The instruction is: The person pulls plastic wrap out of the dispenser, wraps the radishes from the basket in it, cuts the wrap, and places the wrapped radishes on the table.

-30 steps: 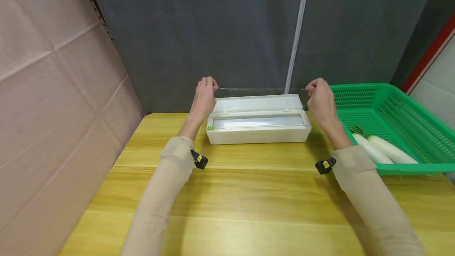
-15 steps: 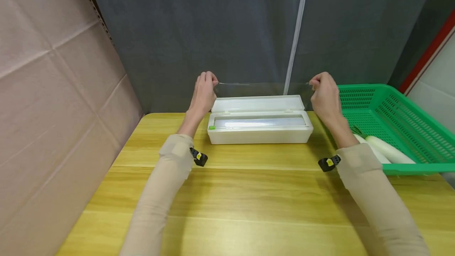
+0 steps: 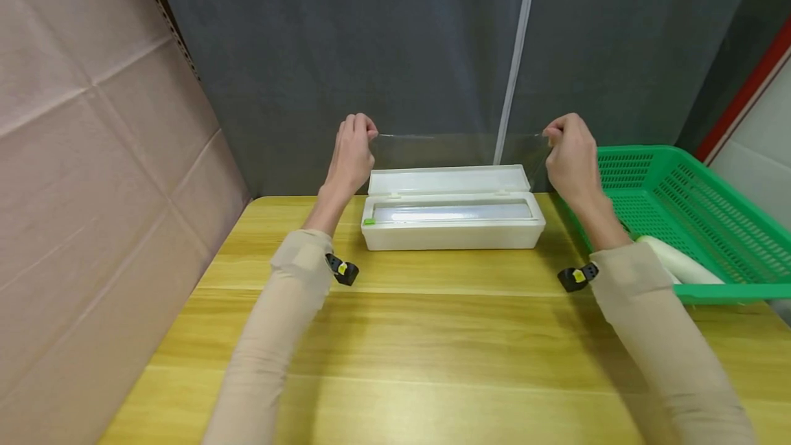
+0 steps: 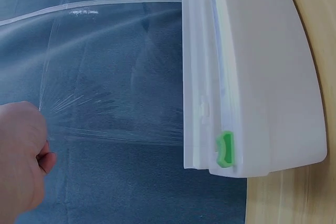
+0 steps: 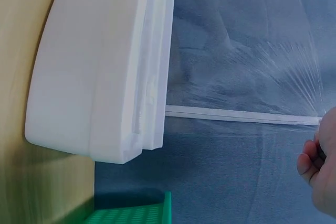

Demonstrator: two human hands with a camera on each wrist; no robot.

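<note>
A clear sheet of plastic wrap (image 3: 457,146) stretches between both hands, above and behind a white wrap dispenser box (image 3: 454,237). My left hand (image 3: 351,153) pinches the sheet's left corner; creases fan out from the fingers in the left wrist view. The opposite corner is pinched by my right hand (image 3: 573,156), with similar creases in the right wrist view. The dispenser's lid (image 3: 448,178) is tipped back. A green slide cutter (image 4: 226,149) sits at the left end of its front rail. Inside the box, a shiny film surface (image 3: 454,212) shows.
A green plastic basket (image 3: 729,292) stands at the right of the wooden table (image 3: 445,356), beside my right forearm. White radishes (image 3: 682,263) lie in it, partly hidden by the sleeve. A dark grey curtain (image 3: 371,40) hangs behind the table, and a pale pink cloth (image 3: 105,191) covers the left side.
Both hands have risen, drawing more wrap up above the dispenser. My right hand has also shifted right, so the sheet spans wider. The dispenser has stayed nearly in place.
</note>
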